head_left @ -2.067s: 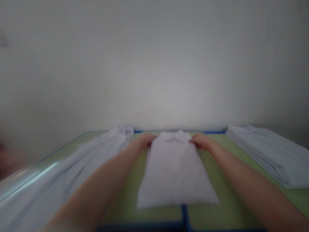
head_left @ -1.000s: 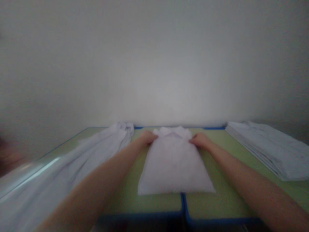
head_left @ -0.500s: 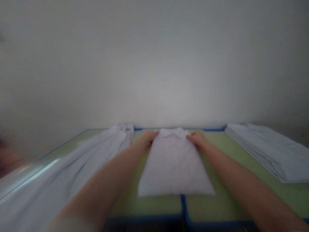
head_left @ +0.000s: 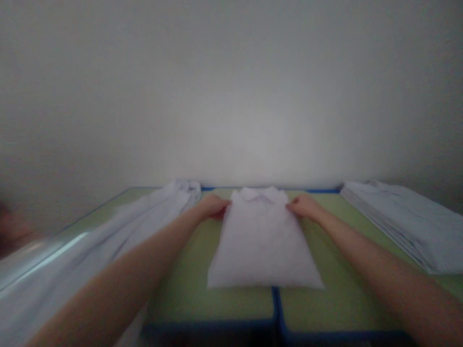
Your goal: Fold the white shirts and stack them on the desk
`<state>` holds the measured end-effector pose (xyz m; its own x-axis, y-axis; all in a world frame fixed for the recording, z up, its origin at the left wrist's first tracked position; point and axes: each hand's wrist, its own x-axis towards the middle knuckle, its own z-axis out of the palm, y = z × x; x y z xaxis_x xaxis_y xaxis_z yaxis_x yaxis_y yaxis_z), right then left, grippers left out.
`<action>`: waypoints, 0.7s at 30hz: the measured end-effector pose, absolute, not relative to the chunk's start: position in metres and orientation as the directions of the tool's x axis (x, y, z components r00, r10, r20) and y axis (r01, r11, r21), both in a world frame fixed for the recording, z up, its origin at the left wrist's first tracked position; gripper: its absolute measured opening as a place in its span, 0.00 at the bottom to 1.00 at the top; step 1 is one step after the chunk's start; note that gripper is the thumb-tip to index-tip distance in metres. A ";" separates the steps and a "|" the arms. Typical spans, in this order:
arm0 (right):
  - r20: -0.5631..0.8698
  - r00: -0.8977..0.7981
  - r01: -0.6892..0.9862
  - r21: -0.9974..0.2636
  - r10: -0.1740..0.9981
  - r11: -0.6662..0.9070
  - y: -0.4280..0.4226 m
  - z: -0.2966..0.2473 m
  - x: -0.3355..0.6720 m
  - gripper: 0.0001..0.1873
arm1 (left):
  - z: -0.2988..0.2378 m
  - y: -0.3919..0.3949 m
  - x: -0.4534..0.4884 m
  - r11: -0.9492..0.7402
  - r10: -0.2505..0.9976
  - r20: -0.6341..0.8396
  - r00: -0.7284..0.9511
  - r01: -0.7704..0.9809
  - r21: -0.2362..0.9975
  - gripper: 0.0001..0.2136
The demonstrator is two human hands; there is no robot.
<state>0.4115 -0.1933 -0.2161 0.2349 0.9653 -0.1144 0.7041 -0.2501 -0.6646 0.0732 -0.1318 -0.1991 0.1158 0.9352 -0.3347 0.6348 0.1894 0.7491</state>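
A white collared shirt point(head_left: 265, 246), folded into a neat panel, lies face up across the seam of two green tabletops, its collar toward the wall. My left hand point(head_left: 216, 206) pinches its left edge just below the collar. On the opposite side, my right hand point(head_left: 304, 207) grips the right edge at about the same height, thumb and fingers together. The fingertips partly hide behind the cloth edges.
Loose white garments point(head_left: 144, 221) sprawl over the left side. A stack of folded white shirts point(head_left: 408, 221) sits at the right. Blue edging point(head_left: 277, 308) borders the green tables point(head_left: 217, 303). A wall point(head_left: 231, 96) stands behind. At far left is a blurred part of a person point(head_left: 12, 231).
Both hands have moved slightly apart and down from the shoulder corners onto the shirt's side edges. The shirt stays in nearly the same place.
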 end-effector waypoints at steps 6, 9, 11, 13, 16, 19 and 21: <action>-0.164 0.211 0.703 -0.659 0.964 -0.266 -0.207 -0.220 0.389 0.05 | -0.208 -0.164 0.081 0.294 0.826 -0.469 0.312 0.470 0.832 0.15; -0.178 0.189 0.633 -0.730 0.966 -0.258 -0.211 -0.221 0.380 0.11 | -0.209 -0.167 0.094 0.342 0.834 -0.428 0.348 0.281 0.897 0.10; -0.182 0.183 0.606 -0.753 0.966 -0.257 -0.217 -0.220 0.382 0.12 | -0.207 -0.167 0.093 0.345 0.858 -0.406 0.316 0.232 0.910 0.08; -0.179 0.198 0.616 -0.742 0.964 -0.264 -0.226 -0.218 0.390 0.10 | -0.205 -0.171 0.084 0.315 0.884 -0.394 0.253 0.303 0.900 0.08; -0.153 0.212 0.677 -0.690 0.965 -0.258 -0.240 -0.212 0.401 0.09 | -0.203 -0.184 0.065 0.241 0.912 -0.360 0.196 0.453 0.858 0.13; -0.165 0.198 0.729 -0.635 0.966 -0.257 -0.250 -0.209 0.398 0.13 | -0.204 -0.205 0.057 0.194 0.913 -0.356 0.200 0.555 0.809 0.16; -0.208 0.202 0.661 -0.693 0.957 -0.289 -0.254 -0.209 0.388 0.11 | -0.204 -0.219 0.062 0.198 0.888 -0.390 0.243 0.563 0.802 0.14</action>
